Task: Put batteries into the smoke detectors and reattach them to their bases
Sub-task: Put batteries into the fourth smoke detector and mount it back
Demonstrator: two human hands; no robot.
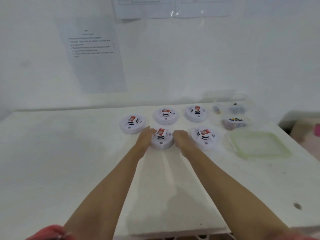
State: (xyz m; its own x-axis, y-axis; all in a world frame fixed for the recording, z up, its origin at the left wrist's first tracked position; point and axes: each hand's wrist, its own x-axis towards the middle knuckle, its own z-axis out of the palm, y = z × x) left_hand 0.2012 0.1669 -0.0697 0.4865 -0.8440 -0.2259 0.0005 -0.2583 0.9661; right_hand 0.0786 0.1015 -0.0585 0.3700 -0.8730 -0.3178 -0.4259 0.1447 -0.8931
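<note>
Detector: round white plastic smoke detector (161, 140), mid white table (69, 153).
L hand (145, 136): straight fingers (150, 131) touch its left.
R hand (181, 137): touches right; grip unclear.

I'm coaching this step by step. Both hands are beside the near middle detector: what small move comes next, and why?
Probably close both hands round the near middle detector and lift it: the left hand and right hand flank it without gripping, and it sits upright on the table.

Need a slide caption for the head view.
Left hand and right hand flank the front-middle smoke detector, one of five on a white table.
</note>
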